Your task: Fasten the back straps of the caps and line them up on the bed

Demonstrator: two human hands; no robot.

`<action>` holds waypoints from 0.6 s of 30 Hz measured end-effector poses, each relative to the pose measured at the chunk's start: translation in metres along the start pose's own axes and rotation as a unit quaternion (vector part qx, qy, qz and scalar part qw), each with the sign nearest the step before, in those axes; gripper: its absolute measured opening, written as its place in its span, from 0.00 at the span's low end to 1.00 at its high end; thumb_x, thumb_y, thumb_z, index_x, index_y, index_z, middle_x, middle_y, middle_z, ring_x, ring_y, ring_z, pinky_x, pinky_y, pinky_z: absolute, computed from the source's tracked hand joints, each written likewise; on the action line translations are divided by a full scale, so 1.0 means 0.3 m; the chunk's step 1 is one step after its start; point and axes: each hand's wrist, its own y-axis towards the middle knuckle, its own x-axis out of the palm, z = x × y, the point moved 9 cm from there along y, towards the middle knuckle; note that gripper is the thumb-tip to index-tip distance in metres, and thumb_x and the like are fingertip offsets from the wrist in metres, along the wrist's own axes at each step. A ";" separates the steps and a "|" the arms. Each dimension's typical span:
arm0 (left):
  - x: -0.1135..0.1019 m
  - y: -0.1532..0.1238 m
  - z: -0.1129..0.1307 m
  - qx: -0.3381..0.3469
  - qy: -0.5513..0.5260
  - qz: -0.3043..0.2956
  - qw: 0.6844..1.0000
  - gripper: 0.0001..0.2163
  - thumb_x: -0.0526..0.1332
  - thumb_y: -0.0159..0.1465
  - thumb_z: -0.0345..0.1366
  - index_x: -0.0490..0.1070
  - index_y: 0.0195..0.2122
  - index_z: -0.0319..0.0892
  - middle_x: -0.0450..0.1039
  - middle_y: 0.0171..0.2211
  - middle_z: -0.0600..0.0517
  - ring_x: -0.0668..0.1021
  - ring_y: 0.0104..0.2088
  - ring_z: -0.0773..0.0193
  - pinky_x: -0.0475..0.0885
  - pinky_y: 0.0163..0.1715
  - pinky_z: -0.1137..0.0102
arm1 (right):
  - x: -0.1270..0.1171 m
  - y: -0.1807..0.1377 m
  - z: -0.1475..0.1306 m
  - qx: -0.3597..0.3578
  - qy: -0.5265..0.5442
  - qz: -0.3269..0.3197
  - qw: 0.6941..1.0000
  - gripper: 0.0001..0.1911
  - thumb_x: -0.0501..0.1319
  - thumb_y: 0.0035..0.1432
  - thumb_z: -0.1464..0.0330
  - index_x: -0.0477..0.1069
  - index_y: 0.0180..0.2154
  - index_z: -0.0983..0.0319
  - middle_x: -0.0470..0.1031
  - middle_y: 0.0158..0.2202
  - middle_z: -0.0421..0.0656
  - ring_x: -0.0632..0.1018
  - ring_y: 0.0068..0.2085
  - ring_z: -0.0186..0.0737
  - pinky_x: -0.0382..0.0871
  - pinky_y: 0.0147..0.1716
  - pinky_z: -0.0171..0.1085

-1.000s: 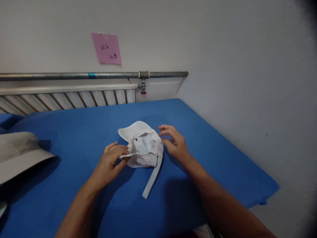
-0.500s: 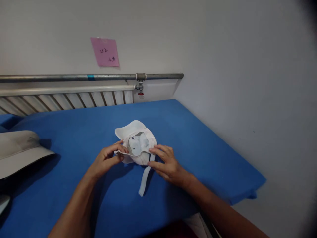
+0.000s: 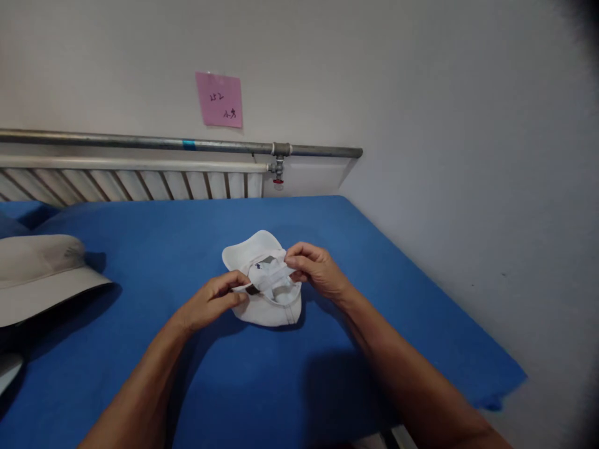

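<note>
A white baseball cap lies upside down on the blue cover, its brim pointing to the far left and its inside showing. Across the opening runs the cap's white strap, with a small dark patch, perhaps a buckle, near its left end. My left hand is closed at the left side of the cap, thumb and fingers pinching that strap end. At the other side, my right hand pinches the strap's right part between thumb and fingers, held slightly above the cap.
A beige hat sits on the blue-covered surface at the left, with part of another pale object below it. Behind are a radiator, a metal pipe and a red-handled valve. A wall borders the right side.
The strap that hung toward me now lies across the cap's opening. My right hand has moved up and pinches it. My left hand stays at the cap's left; the view has shifted slightly.
</note>
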 end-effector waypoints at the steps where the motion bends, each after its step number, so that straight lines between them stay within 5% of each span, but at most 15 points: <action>1: -0.007 -0.002 -0.015 -0.009 -0.023 0.009 1.000 0.09 0.61 0.60 0.39 0.72 0.37 0.40 0.70 0.32 0.52 0.70 0.32 0.64 0.64 0.32 0.72 | 0.002 0.000 0.025 0.013 0.010 -0.009 1.000 0.08 0.67 0.47 0.66 0.70 0.27 0.62 0.65 0.18 0.32 0.65 0.18 0.26 0.57 0.20 0.29; 8: -0.013 0.007 -0.089 -0.036 -0.095 0.015 0.995 0.11 0.63 0.61 0.43 0.75 0.34 0.40 0.70 0.31 0.50 0.67 0.31 0.66 0.62 0.32 0.71 | -0.021 -0.023 0.120 0.037 0.074 -0.055 0.995 0.06 0.66 0.48 0.69 0.71 0.30 0.62 0.70 0.20 0.34 0.65 0.18 0.25 0.58 0.21 0.29; 18: -0.013 -0.010 -0.098 -0.051 -0.159 0.014 0.986 0.10 0.67 0.57 0.40 0.70 0.28 0.39 0.70 0.29 0.53 0.68 0.28 0.69 0.62 0.29 0.74 | -0.004 -0.049 0.105 0.056 -0.138 -0.073 0.986 0.02 0.61 0.51 0.71 0.71 0.30 0.63 0.64 0.22 0.34 0.63 0.22 0.27 0.55 0.23 0.30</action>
